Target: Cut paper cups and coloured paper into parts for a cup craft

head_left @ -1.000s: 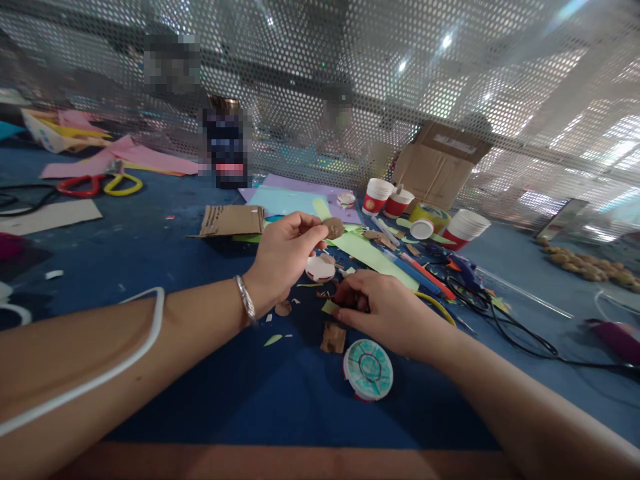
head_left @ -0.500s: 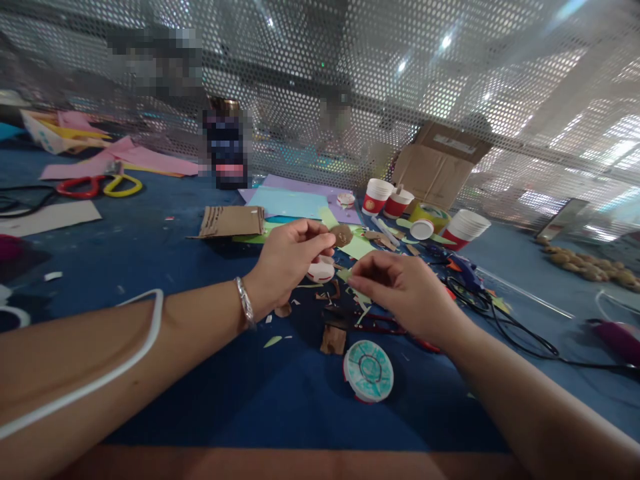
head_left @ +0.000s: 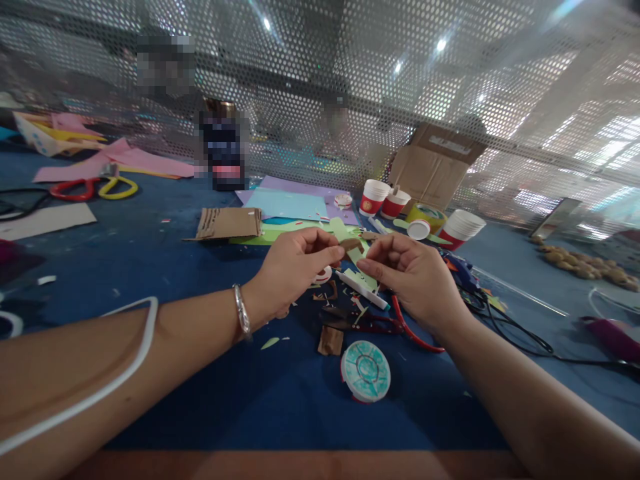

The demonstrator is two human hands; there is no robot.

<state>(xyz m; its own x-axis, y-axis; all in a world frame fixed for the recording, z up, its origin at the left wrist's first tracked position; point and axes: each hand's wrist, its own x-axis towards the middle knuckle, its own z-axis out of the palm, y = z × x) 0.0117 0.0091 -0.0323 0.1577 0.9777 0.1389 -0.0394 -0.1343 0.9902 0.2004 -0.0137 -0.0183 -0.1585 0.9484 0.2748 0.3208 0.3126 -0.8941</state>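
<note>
My right hand has just come up closer to my left hand, and so both are now at the same small piece. The fingers of the left are clamped on the brown cardboard disc, which is turned more on its edge than half a second ago. The right fingers look pinched together on a light green paper strip, which meets the disc in view; whether it is fixed to it, I cannot tell. Below the hands, the white marker and the red-handled scissors lie on the blue table. The brown cardboard square is just beside the teal-coloured lid, nearer to me.
</note>
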